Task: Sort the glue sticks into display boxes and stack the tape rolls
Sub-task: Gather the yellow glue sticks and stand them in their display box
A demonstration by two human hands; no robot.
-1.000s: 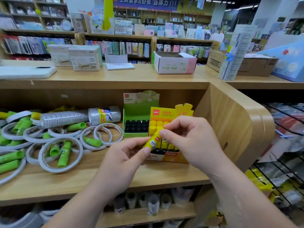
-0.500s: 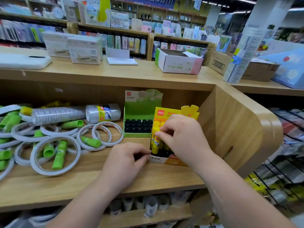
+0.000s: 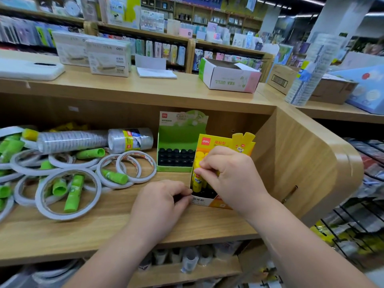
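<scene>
A yellow display box point(image 3: 207, 201) stands on the wooden shelf point(image 3: 104, 231), right of a green display box point(image 3: 180, 140) filled with black-capped sticks. My right hand point(image 3: 230, 175) pinches a yellow glue stick point(image 3: 197, 179) standing inside the yellow box. My left hand point(image 3: 162, 206) rests curled against the yellow box's front left corner. Several white tape rolls point(image 3: 68, 196) and green glue sticks point(image 3: 73, 193) lie scattered on the left of the shelf.
Two wrapped sleeves of tape point(image 3: 72, 140) lie behind the loose rolls. The shelf's wooden side wall point(image 3: 291, 163) stands right of the yellow box. On the counter above sit a white carton point(image 3: 228, 77) and boxed goods point(image 3: 108, 59). A wire rack point(image 3: 353, 215) is at the right.
My right hand carried the yellow glue stick from in front of the box down into it. My left hand let go of the stick and dropped to the box's front corner.
</scene>
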